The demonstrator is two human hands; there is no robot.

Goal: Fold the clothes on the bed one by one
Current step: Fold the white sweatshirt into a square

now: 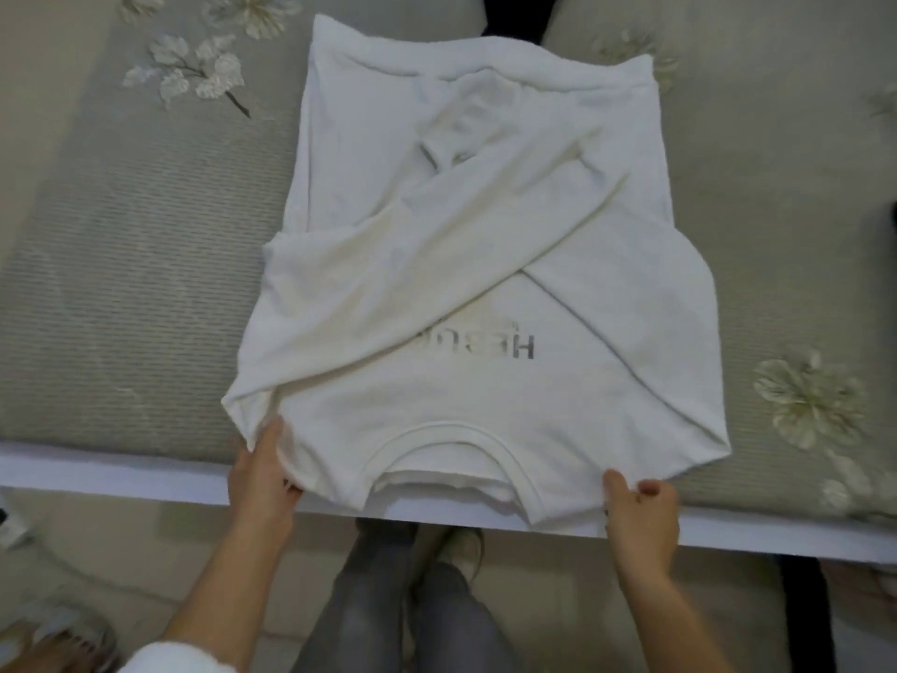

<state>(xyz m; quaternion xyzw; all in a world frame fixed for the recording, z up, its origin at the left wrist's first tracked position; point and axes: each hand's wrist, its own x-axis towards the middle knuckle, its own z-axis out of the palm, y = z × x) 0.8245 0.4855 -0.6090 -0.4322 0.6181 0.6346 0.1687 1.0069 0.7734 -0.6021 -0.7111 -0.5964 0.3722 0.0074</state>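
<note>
A white long-sleeved sweatshirt (466, 395) lies flat on the bed, collar toward me at the near edge, grey lettering on the chest. Both sleeves are folded across the body and cross each other in the middle. My left hand (262, 473) pinches the shoulder to the left of the collar, thumb on top and fingers under the cloth. My right hand (640, 507) grips the shoulder to the right of the collar with curled fingers. The hem lies at the far end.
The bed has a grey-beige cover (145, 264) with white flower prints. Its white edge (97, 471) runs across in front of me. My legs in grey trousers (388, 614) stand below it. A dark object (517, 12) lies beyond the hem.
</note>
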